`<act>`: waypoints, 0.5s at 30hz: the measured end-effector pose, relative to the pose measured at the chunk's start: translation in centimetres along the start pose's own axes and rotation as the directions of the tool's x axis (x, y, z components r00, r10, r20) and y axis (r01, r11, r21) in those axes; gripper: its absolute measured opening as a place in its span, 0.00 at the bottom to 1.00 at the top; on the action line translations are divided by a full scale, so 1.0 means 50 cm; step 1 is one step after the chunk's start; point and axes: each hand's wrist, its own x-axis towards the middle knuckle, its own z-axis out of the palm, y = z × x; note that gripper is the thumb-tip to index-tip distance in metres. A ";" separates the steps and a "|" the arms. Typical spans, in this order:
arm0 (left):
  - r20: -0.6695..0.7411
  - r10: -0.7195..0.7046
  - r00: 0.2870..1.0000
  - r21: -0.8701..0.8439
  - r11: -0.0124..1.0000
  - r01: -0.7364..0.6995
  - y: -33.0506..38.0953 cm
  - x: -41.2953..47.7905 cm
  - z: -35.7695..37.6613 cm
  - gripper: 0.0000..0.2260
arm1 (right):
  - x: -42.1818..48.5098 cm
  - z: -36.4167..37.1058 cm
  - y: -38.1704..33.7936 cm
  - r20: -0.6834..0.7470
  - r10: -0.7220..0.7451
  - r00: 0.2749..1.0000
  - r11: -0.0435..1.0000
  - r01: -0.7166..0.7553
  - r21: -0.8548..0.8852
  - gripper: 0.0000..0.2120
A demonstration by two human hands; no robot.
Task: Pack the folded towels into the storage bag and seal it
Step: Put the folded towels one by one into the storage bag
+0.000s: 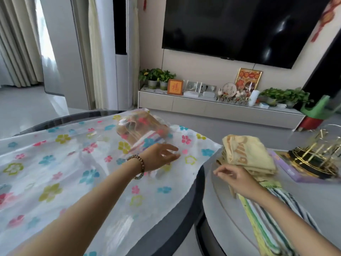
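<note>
A translucent storage bag point(60, 163) printed with coloured flowers lies spread over the dark round table point(190, 209). Folded towels point(144, 130) show through it near its far end. My left hand point(160, 157), a bead bracelet on the wrist, rests with relaxed fingers on the bag just in front of those towels. To the right, a stack of folded yellow towels point(249, 154) sits on a grey round table point(313, 196), with striped towels point(267, 218) in front of it. My right hand point(238, 180) hovers at the stack's near-left side, fingers loosely curled, holding nothing.
A purple box point(295, 174) and a gold and black rack point(319, 156) stand right of the yellow stack. Beyond the tables are grey floor, a low TV cabinet point(212, 106) with plants and frames, a wall TV, and a green stool point(317, 109).
</note>
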 end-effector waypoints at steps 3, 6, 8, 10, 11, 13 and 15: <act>-0.026 0.013 1.000 -0.166 0.986 -0.017 0.063 0.074 0.076 0.17 | -0.019 -0.108 0.027 -0.066 0.048 0.997 0.999 -0.047 0.017 0.10; -0.043 -0.010 0.999 -0.255 0.967 -0.001 0.123 0.162 0.163 0.18 | -0.009 -0.197 0.077 -0.181 0.099 0.979 0.994 -0.107 -0.035 0.10; -0.011 -0.050 0.999 -0.264 0.964 0.046 0.153 0.217 0.221 0.22 | 0.006 -0.243 0.115 -0.301 0.168 0.939 0.984 -0.177 -0.006 0.10; 0.046 -0.093 0.995 -0.285 0.953 0.102 0.176 0.262 0.274 0.26 | 0.027 -0.276 0.149 -0.399 0.248 0.883 0.967 -0.252 0.043 0.17; 0.060 -0.111 0.992 -0.273 0.954 0.123 0.182 0.282 0.297 0.26 | 0.039 -0.286 0.161 -0.423 0.288 0.859 0.956 -0.287 0.068 0.21; 0.075 -0.153 0.985 -0.263 0.950 0.168 0.182 0.316 0.335 0.26 | 0.064 -0.296 0.185 -0.420 0.373 0.827 0.928 -0.342 0.151 0.26; 0.093 -0.200 0.975 -0.283 0.934 0.219 0.183 0.336 0.361 0.25 | 0.088 -0.300 0.204 -0.375 0.447 0.812 0.892 -0.371 0.260 0.28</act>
